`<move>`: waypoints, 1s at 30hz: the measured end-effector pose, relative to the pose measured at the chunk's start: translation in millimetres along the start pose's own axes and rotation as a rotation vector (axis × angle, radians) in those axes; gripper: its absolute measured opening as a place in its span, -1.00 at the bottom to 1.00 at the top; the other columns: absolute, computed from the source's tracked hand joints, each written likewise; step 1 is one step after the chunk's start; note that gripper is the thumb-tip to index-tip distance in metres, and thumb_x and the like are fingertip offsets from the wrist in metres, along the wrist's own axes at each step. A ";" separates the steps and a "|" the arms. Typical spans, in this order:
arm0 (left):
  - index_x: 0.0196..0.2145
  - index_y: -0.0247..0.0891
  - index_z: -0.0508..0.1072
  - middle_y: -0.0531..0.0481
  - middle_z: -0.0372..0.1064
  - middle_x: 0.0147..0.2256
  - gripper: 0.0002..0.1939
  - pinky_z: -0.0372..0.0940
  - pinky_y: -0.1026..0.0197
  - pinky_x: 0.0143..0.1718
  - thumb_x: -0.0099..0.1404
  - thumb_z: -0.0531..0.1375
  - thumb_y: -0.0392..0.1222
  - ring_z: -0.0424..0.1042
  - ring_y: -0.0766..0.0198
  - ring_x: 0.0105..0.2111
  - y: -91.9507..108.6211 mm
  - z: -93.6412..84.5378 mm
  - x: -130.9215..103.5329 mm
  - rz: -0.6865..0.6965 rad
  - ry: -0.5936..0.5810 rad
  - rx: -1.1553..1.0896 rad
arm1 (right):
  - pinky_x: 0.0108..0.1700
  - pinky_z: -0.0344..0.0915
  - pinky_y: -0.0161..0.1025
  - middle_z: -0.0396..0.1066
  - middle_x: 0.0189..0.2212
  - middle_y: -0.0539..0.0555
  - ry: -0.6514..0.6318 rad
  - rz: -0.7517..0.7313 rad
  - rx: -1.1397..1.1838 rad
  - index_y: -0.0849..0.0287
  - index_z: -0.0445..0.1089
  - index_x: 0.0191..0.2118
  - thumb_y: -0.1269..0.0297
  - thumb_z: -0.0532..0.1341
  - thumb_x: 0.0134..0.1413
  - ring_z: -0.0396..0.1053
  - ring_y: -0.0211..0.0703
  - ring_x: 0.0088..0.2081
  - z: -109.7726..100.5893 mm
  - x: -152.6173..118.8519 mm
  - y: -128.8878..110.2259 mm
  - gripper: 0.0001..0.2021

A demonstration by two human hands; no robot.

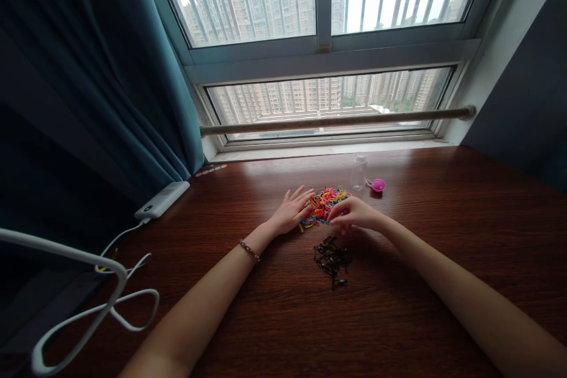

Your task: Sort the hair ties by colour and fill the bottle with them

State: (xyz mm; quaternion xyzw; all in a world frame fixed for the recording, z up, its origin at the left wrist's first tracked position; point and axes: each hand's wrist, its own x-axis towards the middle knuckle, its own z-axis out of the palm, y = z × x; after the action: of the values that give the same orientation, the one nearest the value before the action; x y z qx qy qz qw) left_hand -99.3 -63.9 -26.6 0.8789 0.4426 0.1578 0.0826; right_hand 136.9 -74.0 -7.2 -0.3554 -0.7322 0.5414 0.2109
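Note:
A heap of small, brightly coloured loop-like pieces (326, 204), resembling elastic hair bands, lies on the brown wooden table (248, 319). My left hand (290, 211) rests flat at the heap's left side, fingers spread and touching its edge, and a beaded bracelet (250, 251) circles that wrist. At the heap's right edge, my right hand (354, 214) has its fingers bent down and pinched together. Whatever is between those fingertips is too small to make out. Closer to me lies a separate pile of similar black pieces (332, 260), which neither hand touches.
Behind the right hand stands a clear jar (358, 173), with a pink lid (378, 185) beside it. On the left are a white power strip (163, 199), a looping white cable (110, 301) and a blue curtain (146, 71). A rail (336, 122) crosses the window.

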 end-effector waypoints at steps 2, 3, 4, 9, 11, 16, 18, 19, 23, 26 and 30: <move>0.16 -0.04 -0.03 0.06 -0.03 0.17 -0.53 -0.36 -0.14 0.17 0.33 -0.21 0.03 -0.24 0.19 0.21 1.4 0.0 0.6 0.009 -0.058 -0.008 | -0.60 0.21 -0.37 0.39 -0.62 0.05 0.339 -0.071 -0.076 0.30 0.42 -0.39 0.10 0.22 -0.13 0.31 -0.28 -0.64 -8.4 3.9 7.9 -0.69; 0.16 -0.05 -0.02 0.05 -0.01 0.16 -0.53 -0.37 -0.12 0.17 0.33 -0.22 0.03 -0.23 0.20 0.21 2.1 -0.3 0.6 0.011 -0.065 -0.014 | -0.59 0.21 -0.37 0.41 -0.59 0.07 0.514 -0.088 -0.110 0.29 0.41 -0.39 0.12 0.18 -0.08 0.32 -0.29 -0.63 -13.4 5.2 12.5 -0.71; 0.15 -0.07 0.00 0.04 0.02 0.15 -0.53 -0.36 -0.11 0.17 0.33 -0.22 0.03 -0.21 0.20 0.21 2.7 -0.6 0.3 0.009 -0.059 -0.021 | -0.59 0.22 -0.37 0.43 -0.55 0.08 0.653 -0.079 -0.138 0.28 0.40 -0.38 0.15 0.15 -0.04 0.32 -0.29 -0.64 -18.5 6.0 17.0 -0.74; 0.05 -0.15 0.15 -0.04 0.16 0.07 -0.57 -0.29 -0.11 0.16 0.31 -0.17 0.04 -0.07 0.19 0.17 4.4 -2.2 -2.5 -0.001 0.030 -0.059 | -0.61 0.19 -0.36 0.44 -0.58 0.11 0.865 0.089 -0.268 0.23 0.36 -0.51 0.12 0.01 0.09 0.32 -0.27 -0.68 -36.4 1.1 30.2 -0.66; -0.01 -0.16 0.21 -0.05 0.22 0.02 -0.60 -0.26 -0.11 0.15 0.31 -0.15 0.03 -0.02 0.19 0.16 5.0 -2.6 -3.5 0.004 0.061 -0.071 | -0.57 0.20 -0.35 0.42 -0.64 0.11 0.856 0.110 -0.362 0.21 0.36 -0.60 0.05 -0.03 0.11 0.32 -0.26 -0.67 -38.2 -2.0 30.0 -0.55; -0.10 -0.14 0.31 -0.02 0.27 -0.03 -0.66 -0.25 -0.15 0.13 0.32 -0.15 -0.04 0.02 0.18 0.13 3.9 -1.6 -4.0 0.022 0.073 -0.050 | -0.46 0.22 -0.30 0.34 -0.75 0.11 0.777 0.101 -0.543 0.19 0.40 -0.72 -0.03 -0.08 0.12 0.34 -0.20 -0.62 -35.6 -3.8 26.8 -0.41; -0.09 -0.13 0.32 -0.02 0.26 -0.02 -0.65 -0.24 -0.17 0.12 0.33 -0.16 -0.07 0.02 0.16 0.13 2.7 -0.7 -3.8 0.028 0.065 -0.028 | -0.47 0.21 -0.29 0.34 -0.75 0.10 0.738 0.071 -0.521 0.20 0.45 -0.65 -0.06 -0.07 0.10 0.33 -0.19 -0.62 -33.9 -1.9 26.9 -0.43; -0.08 -0.12 0.32 -0.02 0.25 -0.01 -0.65 -0.23 -0.17 0.12 0.33 -0.16 -0.08 0.01 0.16 0.13 2.2 -0.3 -3.8 0.031 0.063 -0.019 | -0.48 0.22 -0.29 0.36 -0.73 0.10 0.722 0.055 -0.484 0.21 0.48 -0.60 -0.07 -0.06 0.09 0.34 -0.19 -0.61 -33.3 -0.6 27.2 -0.44; -0.05 -0.12 0.31 -0.03 0.24 -0.01 -0.64 -0.19 -0.18 0.10 0.33 -0.16 -0.10 0.02 0.14 0.12 0.5 0.6 -3.9 0.042 0.073 0.001 | -0.53 0.24 -0.32 0.47 -0.52 0.12 0.673 -0.011 -0.258 0.28 0.48 -0.41 -0.05 -0.05 0.09 0.38 -0.20 -0.57 -33.2 3.4 28.5 -0.48; -0.08 -0.14 0.34 -0.04 0.27 -0.05 -0.66 -0.12 -0.16 0.10 0.32 -0.13 -0.10 0.06 0.13 0.09 -1.6 1.7 -3.7 0.049 0.111 0.003 | -0.56 0.24 -0.34 0.47 -0.49 0.14 0.695 0.008 -0.272 0.28 0.46 -0.45 0.04 -0.03 0.09 0.37 -0.22 -0.59 -37.2 2.9 30.0 -0.55; -0.17 -0.23 0.41 -0.09 0.32 -0.15 -0.68 0.05 -0.01 0.06 0.30 -0.08 -0.13 0.18 0.15 -0.01 -6.1 4.7 -1.9 0.058 0.236 -0.037 | -0.43 0.28 -0.34 0.46 -0.55 0.07 0.631 0.088 -0.472 0.23 0.47 -0.51 0.28 0.20 -0.13 0.40 -0.18 -0.49 -45.3 0.7 34.3 -0.85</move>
State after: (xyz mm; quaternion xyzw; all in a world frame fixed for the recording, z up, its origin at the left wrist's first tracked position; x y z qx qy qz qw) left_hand -103.4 -61.8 -33.1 0.8648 0.4208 0.2706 0.0418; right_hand 177.8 -38.8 -24.9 -0.5740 -0.7199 0.2310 0.3144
